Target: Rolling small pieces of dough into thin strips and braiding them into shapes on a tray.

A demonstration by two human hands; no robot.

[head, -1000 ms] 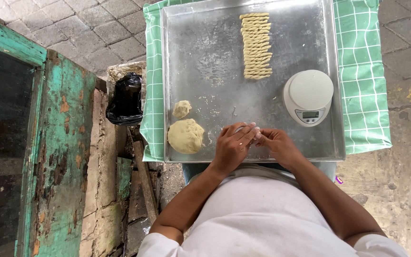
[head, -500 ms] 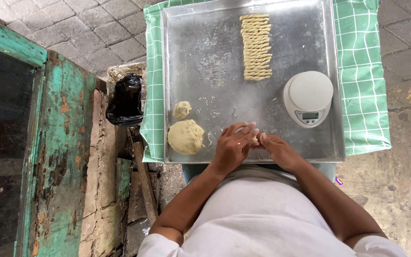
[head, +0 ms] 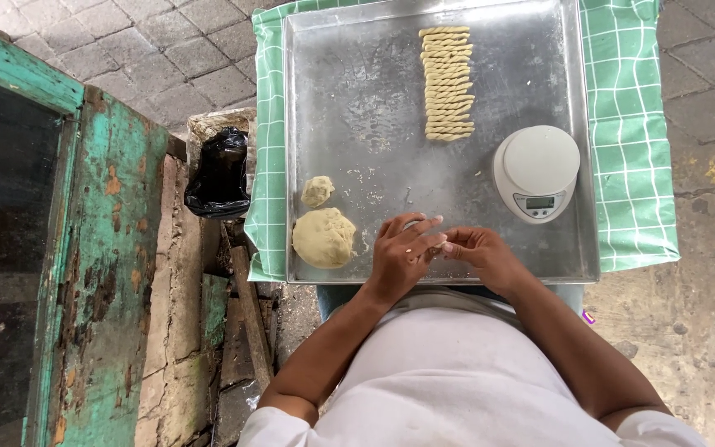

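Compared with half a second earlier, both hands remain at the near edge of the metal tray; the fingers have shifted only slightly. The left hand and right hand meet fingertip to fingertip, pinching a small dough piece between them; its long axis cannot be told. On the tray: a large dough ball near the near-left corner, a smaller dough lump just beyond it, a row of twisted dough sticks lying crosswise toward the far edge, and a white kitchen scale at the right edge.
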